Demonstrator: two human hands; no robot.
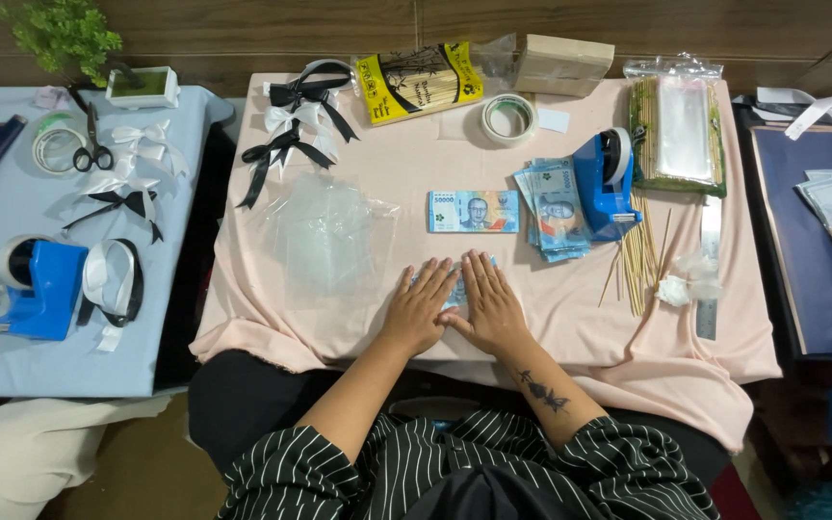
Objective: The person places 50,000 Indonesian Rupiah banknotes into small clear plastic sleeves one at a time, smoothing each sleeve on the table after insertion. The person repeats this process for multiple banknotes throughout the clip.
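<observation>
With fingers spread flat, the left hand (419, 308) and right hand (489, 306) press a blue banknote (455, 288) onto the pink cloth (570, 318); even, steady pressure likely sharpens its crease.

A pink cloth (358, 318) covers the middle table. At its twelve o'clock lie a yellow packet of skewers (420, 82), a tape roll (509, 118) and a pale box (562, 64). Black and white ribbon bows (299, 120) sit at eleven o'clock. A blue tape dispenser (603, 183) and loose wooden skewers (639, 255) are at three o'clock. On the blue table at nine o'clock lie scissors (94, 144).
</observation>
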